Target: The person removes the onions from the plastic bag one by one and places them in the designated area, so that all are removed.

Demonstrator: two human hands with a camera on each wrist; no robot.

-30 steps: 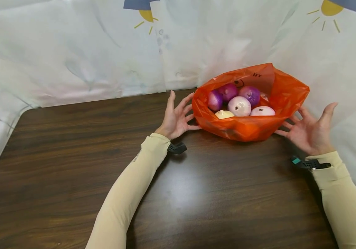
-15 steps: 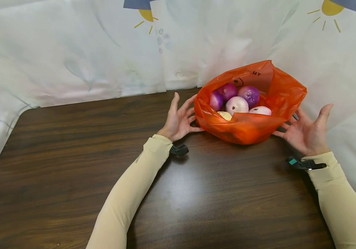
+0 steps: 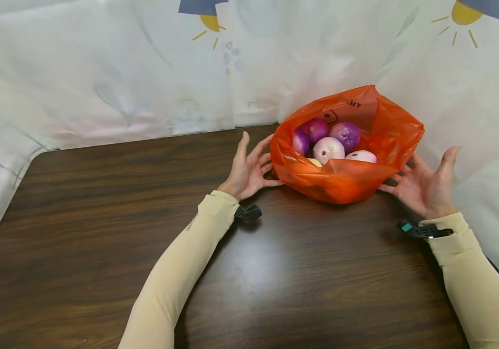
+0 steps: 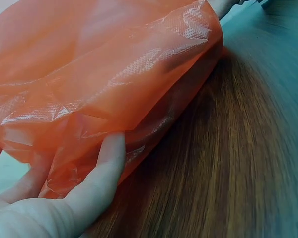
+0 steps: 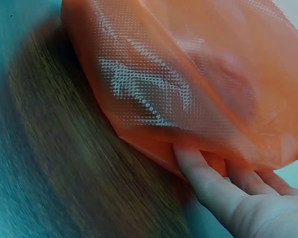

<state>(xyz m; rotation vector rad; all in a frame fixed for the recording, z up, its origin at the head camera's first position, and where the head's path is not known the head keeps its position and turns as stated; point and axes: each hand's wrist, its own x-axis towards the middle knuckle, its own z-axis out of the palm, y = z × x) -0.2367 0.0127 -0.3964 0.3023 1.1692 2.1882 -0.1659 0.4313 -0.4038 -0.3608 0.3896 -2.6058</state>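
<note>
An orange plastic bag (image 3: 341, 182) with its mouth spread wide sits at the back right of the table. Inside it lie several onions, among them a purple one (image 3: 345, 135), a pale one (image 3: 329, 149) and another whitish one (image 3: 361, 156). My left hand (image 3: 247, 172), fingers spread and thumb up, touches the bag's left side. On the opposite side my right hand (image 3: 428, 186) has its fingers extended against the bag, the tips partly hidden by it. Both wrist views show fingers (image 4: 109, 158) and fingers (image 5: 198, 173) reaching under the lower edge of the plastic.
The dark wooden table (image 3: 101, 218) stretches to the left and front. Behind it and along the right hangs a pale patterned sheet (image 3: 145, 72), close to the bag and my right hand. A black band (image 3: 248, 213) is on the left wrist.
The bag's right side and my right hand have shifted slightly left. The bag's front has sagged a little lower, and the yellowish onion inside is now more hidden. My left hand stays nearly in place.
</note>
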